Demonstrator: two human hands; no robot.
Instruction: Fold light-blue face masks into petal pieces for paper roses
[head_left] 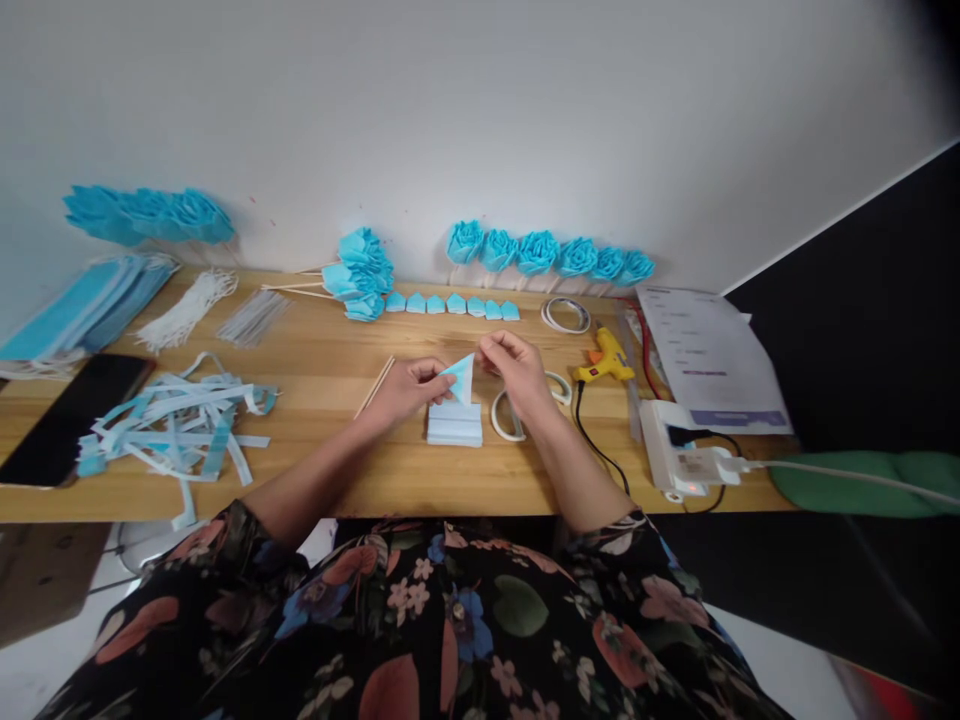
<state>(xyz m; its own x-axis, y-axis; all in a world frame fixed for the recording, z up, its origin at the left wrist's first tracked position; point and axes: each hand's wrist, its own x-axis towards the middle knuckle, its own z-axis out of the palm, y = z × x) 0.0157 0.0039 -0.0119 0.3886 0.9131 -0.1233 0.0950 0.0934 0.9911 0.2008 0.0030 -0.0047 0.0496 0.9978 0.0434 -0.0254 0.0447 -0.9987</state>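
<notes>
One folded mask-fabric triangle (463,379) hung above fabric stack (454,428), pinched in left hand (415,385); right hand (519,366), above-right of stack, had fingertips bunched, contact unclear. Slack pinch risked unfolding triangle; glue gun (609,357), right of stack, risked burning right hand if brushed hot.

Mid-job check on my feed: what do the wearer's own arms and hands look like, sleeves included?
The left hand and right hand are ungloved, with no watch or bracelet showing. The left sleeve and right sleeve are black with a floral print in salmon pink and blue, leaving the forearms bare. Rings are too small to tell.
</notes>
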